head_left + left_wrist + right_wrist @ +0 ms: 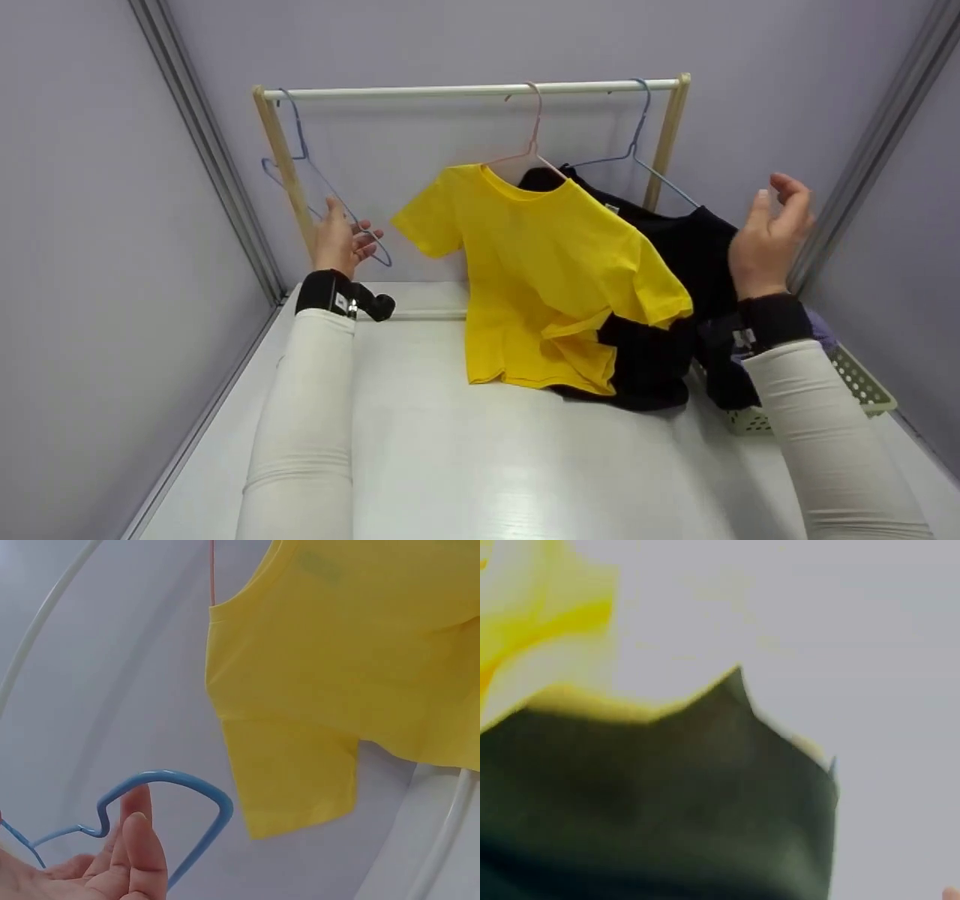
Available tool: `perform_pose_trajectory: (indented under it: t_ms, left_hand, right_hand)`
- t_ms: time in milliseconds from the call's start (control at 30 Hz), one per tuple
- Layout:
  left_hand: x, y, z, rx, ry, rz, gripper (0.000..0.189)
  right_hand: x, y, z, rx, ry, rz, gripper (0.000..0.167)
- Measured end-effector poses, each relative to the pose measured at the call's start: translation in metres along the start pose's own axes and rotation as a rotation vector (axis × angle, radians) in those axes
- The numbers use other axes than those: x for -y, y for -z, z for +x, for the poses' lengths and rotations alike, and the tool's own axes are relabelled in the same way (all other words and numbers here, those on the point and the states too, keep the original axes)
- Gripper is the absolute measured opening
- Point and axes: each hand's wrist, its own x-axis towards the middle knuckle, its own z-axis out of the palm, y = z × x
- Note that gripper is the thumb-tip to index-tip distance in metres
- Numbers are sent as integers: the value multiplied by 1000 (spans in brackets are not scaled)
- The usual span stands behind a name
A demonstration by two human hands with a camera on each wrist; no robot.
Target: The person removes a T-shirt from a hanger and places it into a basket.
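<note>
A blue hanger (340, 196) hangs from the left end of the rail, bare of clothing. My left hand (335, 238) is at its lower end, with relaxed fingers reaching past the wire; in the left wrist view the hanger's rounded blue end (176, 777) crosses the fingers (144, 847). A yellow T-shirt (536, 247) hangs on a pink hanger (535, 120) right of that hand. Behind it a black T-shirt (694, 244) hangs on another blue hanger (637, 127). Raised beside the black shirt, my right hand (769, 244) holds nothing, its fingers loosely bent.
The white rail (420, 92) runs between two wooden posts (667, 139) at the back of the white table (450, 465). A green basket (862, 382) with purple cloth stands at the right, partly behind my right forearm. Grey walls with metal frame bars enclose both sides.
</note>
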Motion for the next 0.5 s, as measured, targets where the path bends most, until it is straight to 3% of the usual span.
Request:
perform_pose_trajectory:
  t_ms: [100,200,300,367,500]
  left_hand:
    - [3,-5,1,-104,-42,120,65]
    - [6,-13,1,-227,-113,268,70]
    - [13,-22,0,-307,-242,375,74]
    - [18,-30,-3,-348,-373,403,74]
    - [24,-49,-14,-355,-619,388,74]
  right_hand:
    - [9,-18,-16,103,167,-23,39]
    - [10,-34,-30,237,254,-54,41]
    - [7,-48,-40,370,248,-107,43]
    - [6,-54,-44,463,211,-155,47]
    - [8,-67,-48,579,158,-246,51]
